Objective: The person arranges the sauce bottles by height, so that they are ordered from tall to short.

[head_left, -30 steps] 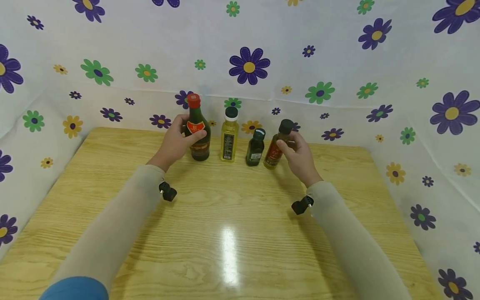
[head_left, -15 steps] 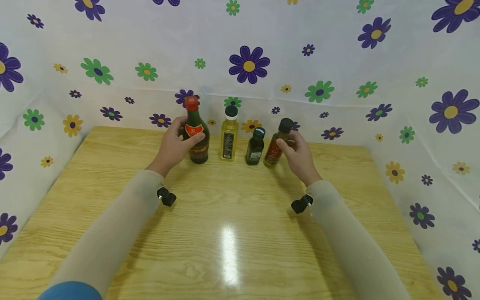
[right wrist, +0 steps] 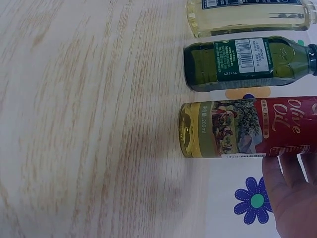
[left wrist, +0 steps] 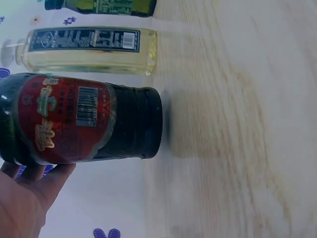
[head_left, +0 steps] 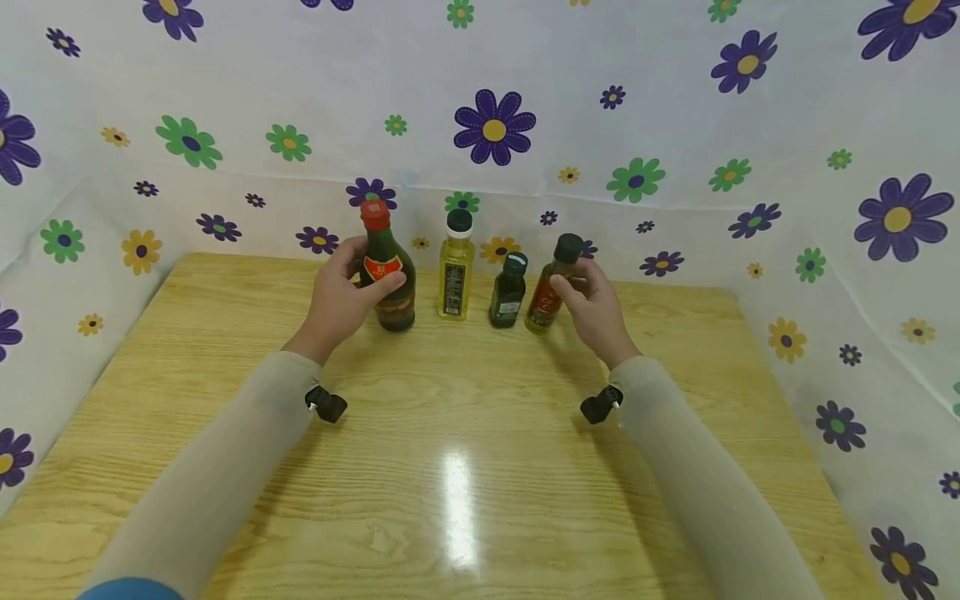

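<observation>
My left hand (head_left: 337,292) grips a dark green bottle (head_left: 397,308) with a red cap, thumb across its front. In the head view that bottle leans a little to the left; its red label (left wrist: 64,124) faces the left wrist camera. On the right, my right hand (head_left: 597,315) holds an olive oil bottle (head_left: 543,302) with a black cap and red label (right wrist: 285,124), thumb on the near side. Between the hands stand a clear bottle of yellow oil (head_left: 453,283) and a small dark green bottle (head_left: 507,300), both upright and untouched.
The bottles line up near the back edge of a light wooden table (head_left: 420,400). Behind and at both sides hangs a white cloth (head_left: 315,92) printed with flowers. A glare patch shines on the tabletop's front half.
My left hand has drawn the red-capped bottle slightly left and nearer, and its top has tipped further left. The right hand and the other bottles look unchanged.
</observation>
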Motion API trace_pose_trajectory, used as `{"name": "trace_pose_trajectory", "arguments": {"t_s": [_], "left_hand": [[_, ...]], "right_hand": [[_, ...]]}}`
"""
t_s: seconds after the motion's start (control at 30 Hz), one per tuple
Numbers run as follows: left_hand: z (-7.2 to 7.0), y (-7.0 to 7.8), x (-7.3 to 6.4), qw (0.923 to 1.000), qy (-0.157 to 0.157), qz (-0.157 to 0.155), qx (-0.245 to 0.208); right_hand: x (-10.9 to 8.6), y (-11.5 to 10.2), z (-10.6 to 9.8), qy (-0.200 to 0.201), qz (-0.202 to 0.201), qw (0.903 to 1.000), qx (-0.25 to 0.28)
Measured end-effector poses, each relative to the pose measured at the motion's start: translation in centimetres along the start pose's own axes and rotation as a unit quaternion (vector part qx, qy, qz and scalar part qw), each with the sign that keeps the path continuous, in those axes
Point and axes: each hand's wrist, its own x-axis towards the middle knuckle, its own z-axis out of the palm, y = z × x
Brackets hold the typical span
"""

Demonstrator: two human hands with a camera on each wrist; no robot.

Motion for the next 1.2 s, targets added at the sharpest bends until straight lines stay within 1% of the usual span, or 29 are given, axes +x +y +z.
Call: {"name": "trace_pose_trajectory", "arguments": {"t_s": [0.1,0.2,0.43,0.6,0.7,0.87,1.03,1.2], "left_hand": [[-0.1,0.5,-0.6,1.0,-0.001,0.01,0.002],[-0.2,1.2,-1.2,0.9999,0.0,0.012,0.002],[0.1,2.6,-3.2,0.9999,-0.008,0.005,0.005],[0.2,3.2,-4.8,0.9999,-0.009,0.004,0.005],[0.3,3.6,-5.7,0.9998,-0.01,0.004,0.013],[0.7,3.8,-6.9,0.9994,-0.017,0.007,0.028],[1.1,3.8,-7.7,0.9993,-0.014,0.017,0.031],[1.4,3.7,-8.6,0.9992,-0.012,0.014,0.034]], "right_hand": [[-0.1,-0.2,0.0,0.001,0.002,1.0,-0.003],[-0.1,-0.4,0.1,0.002,0.002,1.0,-0.005],[-0.1,-0.5,0.1,0.003,0.006,1.0,-0.007],[-0.2,-0.5,0.1,0.003,0.01,0.9999,-0.01],[-0.2,-0.6,0.1,0.004,0.008,0.9999,-0.009],[-0.2,-0.6,0.1,0.005,0.008,0.9999,-0.009],[-0.1,-0.4,0.1,0.007,0.013,0.9999,-0.007],[-0.1,-0.3,0.2,0.007,0.016,0.9998,-0.005]]}}
